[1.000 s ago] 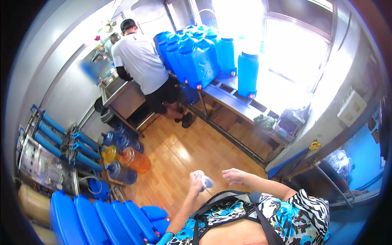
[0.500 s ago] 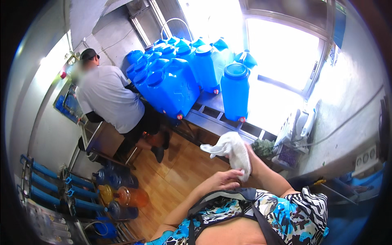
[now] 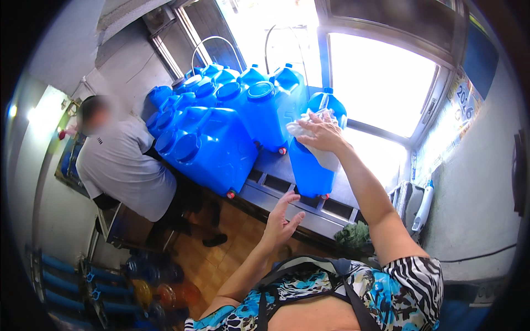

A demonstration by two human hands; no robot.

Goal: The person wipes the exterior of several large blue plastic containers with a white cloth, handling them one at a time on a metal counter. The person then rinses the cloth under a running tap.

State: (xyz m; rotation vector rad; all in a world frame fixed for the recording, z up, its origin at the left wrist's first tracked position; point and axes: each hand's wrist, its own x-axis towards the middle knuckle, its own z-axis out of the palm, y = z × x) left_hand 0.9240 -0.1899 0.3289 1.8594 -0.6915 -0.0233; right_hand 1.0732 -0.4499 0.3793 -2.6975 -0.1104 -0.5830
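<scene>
A white cloth (image 3: 300, 128) lies bunched under my right hand (image 3: 323, 133), pressed on the top of a blue plastic water container (image 3: 311, 174). Part of the cloth hangs below my wrist along the container's side. The lid area is hidden by hand and cloth. That container stands upright at the right end of the others, with a small red and white spigot (image 3: 324, 196) at its base. Nearer to me, my left hand (image 3: 280, 220) hovers before the metal table edge, empty, fingers apart.
Several more blue containers (image 3: 215, 149) crowd the metal table (image 3: 268, 160) to the left. A person in a grey shirt (image 3: 130, 163) stands at far left. Coloured round bottles (image 3: 171, 292) sit on the floor. A green cloth (image 3: 353, 236) lies at the table's right front.
My right hand has moved forward with the white cloth onto the rightmost container. My left hand has let go of the cloth and opened. The view has shifted.
</scene>
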